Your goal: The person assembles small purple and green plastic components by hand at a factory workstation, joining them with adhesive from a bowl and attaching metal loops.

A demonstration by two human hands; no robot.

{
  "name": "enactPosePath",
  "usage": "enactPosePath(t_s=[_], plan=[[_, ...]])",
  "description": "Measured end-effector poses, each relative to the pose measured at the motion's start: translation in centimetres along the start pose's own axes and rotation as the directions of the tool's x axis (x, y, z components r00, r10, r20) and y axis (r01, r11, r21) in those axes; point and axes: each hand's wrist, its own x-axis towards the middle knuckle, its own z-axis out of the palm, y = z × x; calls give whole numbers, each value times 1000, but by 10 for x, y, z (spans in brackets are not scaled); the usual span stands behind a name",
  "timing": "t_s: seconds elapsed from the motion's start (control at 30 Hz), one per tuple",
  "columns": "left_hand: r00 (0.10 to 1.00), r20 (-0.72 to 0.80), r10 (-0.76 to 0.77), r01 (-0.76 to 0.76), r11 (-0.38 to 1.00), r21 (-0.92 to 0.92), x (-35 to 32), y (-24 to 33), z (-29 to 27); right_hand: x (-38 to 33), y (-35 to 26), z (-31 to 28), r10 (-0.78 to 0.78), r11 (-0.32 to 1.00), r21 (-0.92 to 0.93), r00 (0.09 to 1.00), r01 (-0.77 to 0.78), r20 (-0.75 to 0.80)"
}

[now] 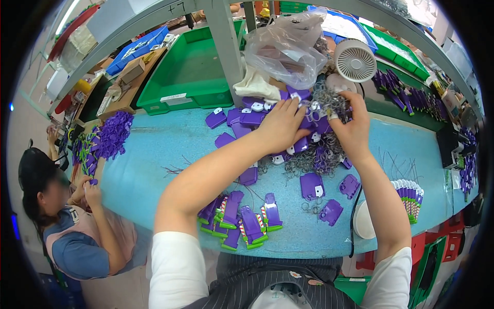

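Note:
A heap of purple plastic casings, some with white tabs, lies mid-table against the upright post. My left hand rests on these casings, fingers stretched out and palm down. At the heap's right side sits a tangle of grey wire rings. My right hand curves round the upper part of this tangle, thumb and fingers on either side; the exact hold is partly hidden. Nearer me lie a loose purple casing and two flat purple pieces. Finished-looking purple pieces with green ends are piled by my left forearm.
A clear plastic bag and a white round fan stand behind the heap. A green tray is at the back left. Fanned pieces and a black cable lie right. A co-worker sits at left.

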Motion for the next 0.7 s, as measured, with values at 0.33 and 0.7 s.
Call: enactPosePath(t_s=[0.33,0.7], plan=[[991,-136,-1,39,959,279,-33,-60,-49,18,-21,-11,35,981,-127,517,144,855],[946,120,-300,275,943,188,44,-91,-28,67,48,101,142,982,-190,657,2,741]])
